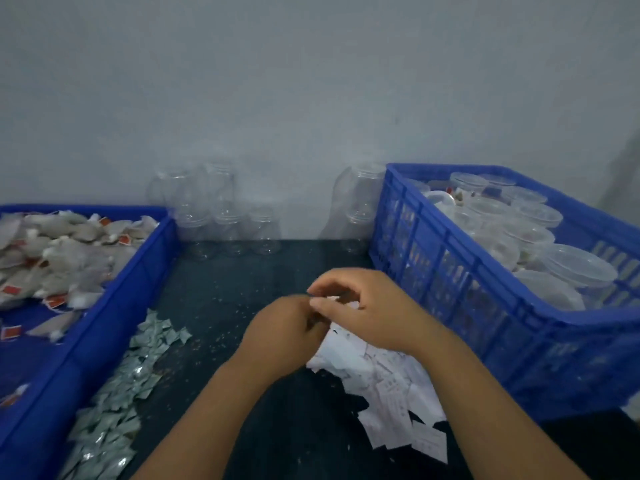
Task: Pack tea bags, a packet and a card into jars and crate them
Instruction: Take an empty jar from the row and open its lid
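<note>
Pale grey wall (311, 81) behind, plain and faintly mottled, meeting the far edge of the bench (242, 278). Dark bench top, speckled with small light crumbs (221, 337) across the middle. Along the left edge, a blue plastic bin (114, 320) with solid sides, running off view at the near left corner

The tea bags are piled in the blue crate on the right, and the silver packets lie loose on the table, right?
No: the head view shows the tea bags in the left blue crate. The silver packets do lie loose on the table.
</note>
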